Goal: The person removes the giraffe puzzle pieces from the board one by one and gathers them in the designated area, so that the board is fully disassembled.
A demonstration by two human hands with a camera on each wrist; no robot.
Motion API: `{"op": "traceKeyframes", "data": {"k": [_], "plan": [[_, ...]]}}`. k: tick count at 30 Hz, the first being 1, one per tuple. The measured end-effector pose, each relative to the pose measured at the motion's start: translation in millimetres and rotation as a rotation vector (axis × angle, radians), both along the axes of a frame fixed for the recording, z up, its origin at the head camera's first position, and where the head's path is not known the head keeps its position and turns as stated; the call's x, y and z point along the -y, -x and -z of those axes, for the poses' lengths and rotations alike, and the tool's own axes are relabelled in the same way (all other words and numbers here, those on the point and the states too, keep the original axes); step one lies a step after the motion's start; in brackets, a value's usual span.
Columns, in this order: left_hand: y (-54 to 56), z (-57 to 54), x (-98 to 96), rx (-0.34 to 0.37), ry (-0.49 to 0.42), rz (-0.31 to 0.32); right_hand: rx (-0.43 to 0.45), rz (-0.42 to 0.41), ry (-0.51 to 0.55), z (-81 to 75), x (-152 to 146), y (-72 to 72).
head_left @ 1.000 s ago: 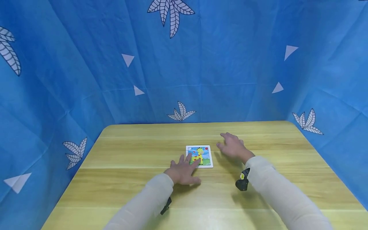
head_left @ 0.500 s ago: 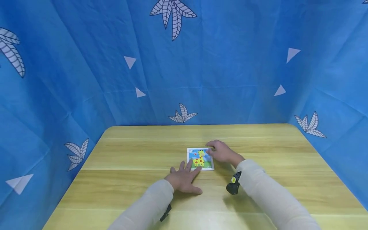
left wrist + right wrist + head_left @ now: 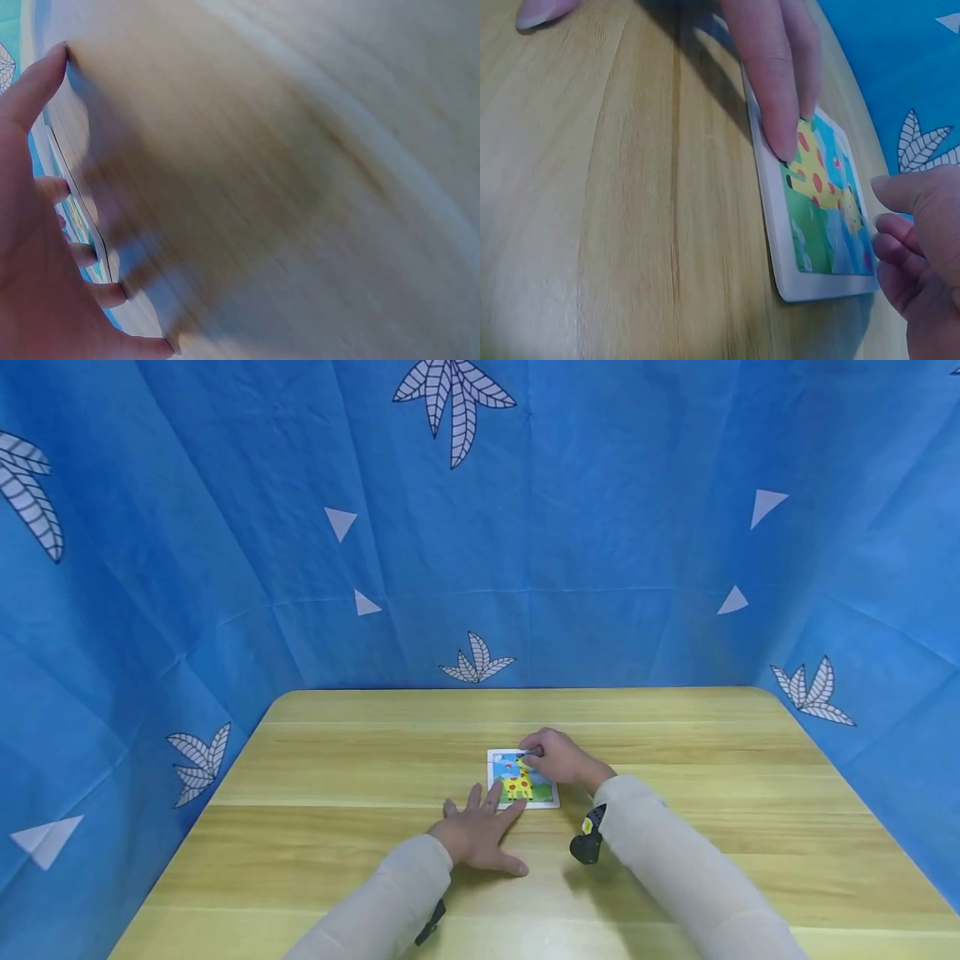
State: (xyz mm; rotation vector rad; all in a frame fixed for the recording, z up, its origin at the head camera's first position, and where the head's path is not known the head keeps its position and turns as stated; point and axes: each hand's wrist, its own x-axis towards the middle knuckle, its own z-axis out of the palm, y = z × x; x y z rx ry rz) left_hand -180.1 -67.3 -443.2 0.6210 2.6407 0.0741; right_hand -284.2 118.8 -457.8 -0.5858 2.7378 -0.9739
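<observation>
Giraffe puzzle [image 3: 516,783] flat on the table [image 3: 345,768], two edges crowded!
Left hand [image 3: 478,838] spread at its near edge; right hand [image 3: 561,759] curled over its far-right corner, pinch unclear; tabletop either side, blue curtain [image 3: 600,527] beyond.

Head view's the far one: it looks forward and down from above, far enough off to fit the desk's [image 3: 285,843] whole far edge plus the blue cloth [image 3: 600,527] behind it. Left wrist view is super low and close, tipped sideways, mostly looking along the desk, with the left hand [image 3: 480,837] down one side and a sliver of the giraffe picture [image 3: 517,787] past it. Right wrist's tilted and close too, shooting across toward the cloth, sharing that picture and both hands with the head view.
</observation>
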Motion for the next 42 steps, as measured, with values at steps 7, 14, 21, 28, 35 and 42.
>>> {"op": "traceKeyframes", "data": {"k": [7,14,21,28,35,42], "plan": [[0.2,0.8,2.7,0.012,0.011,0.005,-0.021,-0.034,-0.023,0.4,11.9,2.6],[2.0,-0.8,3.3,0.025,0.019,0.009,-0.031,-0.066,-0.084,-0.9,16.5,3.0],[3.1,-1.0,2.7,0.018,0.026,0.005,-0.039,-0.093,-0.063,-0.3,21.0,1.5],[2.3,-0.5,2.2,0.022,0.031,0.001,-0.045,-0.078,-0.072,2.0,24.4,0.9],[1.8,-2.0,2.7,0.022,0.033,0.000,-0.049,-0.091,-0.092,-0.5,27.0,-2.4],[2.5,0.0,2.7,0.023,0.031,0.010,-0.048,-0.079,-0.100,-1.2,27.5,-5.5]]}}
